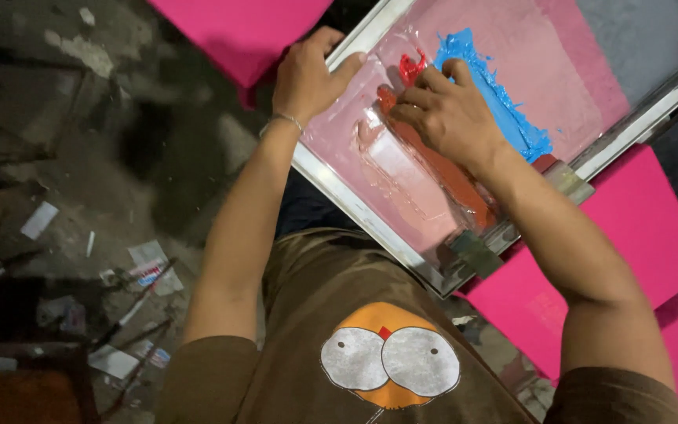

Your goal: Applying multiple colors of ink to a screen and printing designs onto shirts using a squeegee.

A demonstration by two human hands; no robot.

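Observation:
A metal-framed printing screen (355,200) lies tilted across the upper right, its mesh stained pink. A band of blue ink (504,98) and a dab of red ink (411,67) sit on the mesh. My left hand (308,74) grips the frame's near rail, thumb inside on the mesh. My right hand (449,110) presses down on a long red-brown squeegee (453,184) that lies along the mesh.
Bright pink sheets lie under the screen, one (629,243) at the right and one (237,31) at the top. The dark, dirty floor (80,157) on the left holds paper scraps (147,263) and sticks. My brown shirt fills the bottom.

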